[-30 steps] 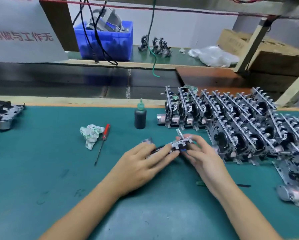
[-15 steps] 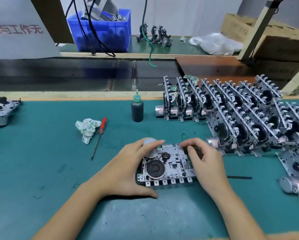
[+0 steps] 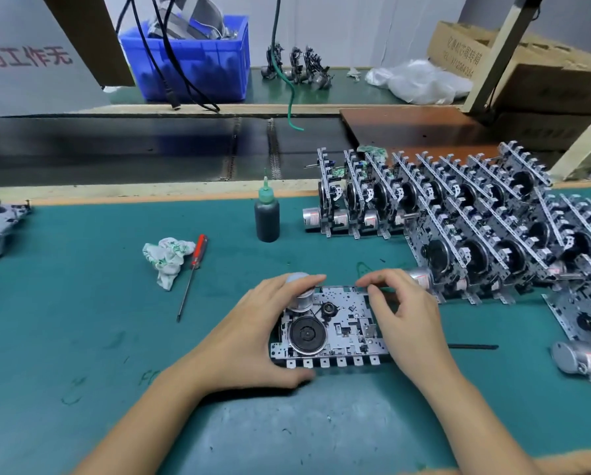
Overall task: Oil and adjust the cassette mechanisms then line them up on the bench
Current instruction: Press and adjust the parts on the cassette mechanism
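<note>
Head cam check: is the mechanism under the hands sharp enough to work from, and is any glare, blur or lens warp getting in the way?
Head view: the cassette mechanism held flat between left hand and right hand is sharp and evenly lit, no blown-out glare; soft shadow under the wrists; wide-angle warp bends the bench edge and smears the right-edge mechanisms.

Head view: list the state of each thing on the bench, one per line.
Cassette mechanism: flat on mat, flywheel up, held by both hands.
Left hand: grips its left edge.
Right hand: grips its right edge.
Oil bottle: upright, capped.
Screwdriver: lying untouched.
Finished mechanisms: standing on edge in rows.
</note>
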Demonstrator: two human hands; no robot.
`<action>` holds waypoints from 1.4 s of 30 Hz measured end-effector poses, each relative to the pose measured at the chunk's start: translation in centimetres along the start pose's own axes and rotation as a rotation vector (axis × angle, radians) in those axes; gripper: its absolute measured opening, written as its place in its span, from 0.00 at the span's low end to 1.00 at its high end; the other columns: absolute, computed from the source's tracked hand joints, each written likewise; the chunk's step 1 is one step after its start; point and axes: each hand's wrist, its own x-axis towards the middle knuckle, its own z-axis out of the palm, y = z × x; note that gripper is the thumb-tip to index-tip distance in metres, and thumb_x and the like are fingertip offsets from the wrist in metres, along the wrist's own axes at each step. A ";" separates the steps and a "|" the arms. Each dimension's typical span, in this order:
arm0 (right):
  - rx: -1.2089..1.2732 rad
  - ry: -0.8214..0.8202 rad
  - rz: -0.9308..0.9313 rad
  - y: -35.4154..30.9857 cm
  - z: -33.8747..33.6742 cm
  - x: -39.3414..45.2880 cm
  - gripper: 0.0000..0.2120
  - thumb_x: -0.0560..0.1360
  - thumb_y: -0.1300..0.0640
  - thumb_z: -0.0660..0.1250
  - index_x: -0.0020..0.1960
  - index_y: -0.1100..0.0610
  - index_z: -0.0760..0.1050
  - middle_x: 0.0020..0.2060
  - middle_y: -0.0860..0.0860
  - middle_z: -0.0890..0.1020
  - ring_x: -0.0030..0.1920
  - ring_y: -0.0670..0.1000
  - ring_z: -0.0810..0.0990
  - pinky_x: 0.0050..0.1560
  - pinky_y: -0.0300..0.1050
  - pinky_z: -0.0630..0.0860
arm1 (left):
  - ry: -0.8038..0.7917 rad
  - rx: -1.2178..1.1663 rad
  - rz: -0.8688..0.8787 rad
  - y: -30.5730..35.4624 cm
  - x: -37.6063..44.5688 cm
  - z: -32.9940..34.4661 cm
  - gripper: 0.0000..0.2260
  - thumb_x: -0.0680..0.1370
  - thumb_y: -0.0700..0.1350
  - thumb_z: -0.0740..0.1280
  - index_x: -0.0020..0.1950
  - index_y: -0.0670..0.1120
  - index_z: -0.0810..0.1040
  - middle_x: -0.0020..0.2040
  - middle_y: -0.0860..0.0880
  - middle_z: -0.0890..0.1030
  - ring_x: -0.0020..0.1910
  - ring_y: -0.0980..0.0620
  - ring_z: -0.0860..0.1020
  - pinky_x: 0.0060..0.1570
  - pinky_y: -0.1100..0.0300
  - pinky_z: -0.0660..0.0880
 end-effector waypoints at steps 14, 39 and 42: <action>0.059 -0.117 -0.085 -0.9 -0.7 0.2 0.11 0.81 0.58 0.57 0.56 0.44 0.72 0.53 0.39 0.76 0.57 0.33 0.70 0.56 0.25 0.62 | -0.012 -0.113 -0.051 -0.7 0.0 -0.3 0.51 0.60 0.60 0.79 0.69 0.76 0.46 0.68 0.77 0.55 0.71 0.70 0.57 0.66 0.77 0.54; 0.208 -0.840 -0.011 -6.8 -2.9 4.0 0.10 0.63 0.45 0.71 0.42 0.46 0.82 0.40 0.43 0.85 0.45 0.43 0.81 0.48 0.31 0.75 | -0.095 -1.295 -0.426 0.7 1.8 -1.7 0.50 0.63 0.73 0.68 0.66 0.32 0.68 0.66 0.36 0.72 0.63 0.43 0.73 0.66 0.51 0.69; 0.731 -1.010 0.289 -7.6 -1.2 2.7 0.19 0.67 0.46 0.72 0.50 0.59 0.83 0.44 0.60 0.84 0.45 0.51 0.80 0.41 0.32 0.77 | -0.015 -1.714 -0.457 1.1 2.3 -0.8 0.46 0.54 0.70 0.76 0.59 0.42 0.66 0.49 0.25 0.74 0.40 0.50 0.70 0.46 0.58 0.68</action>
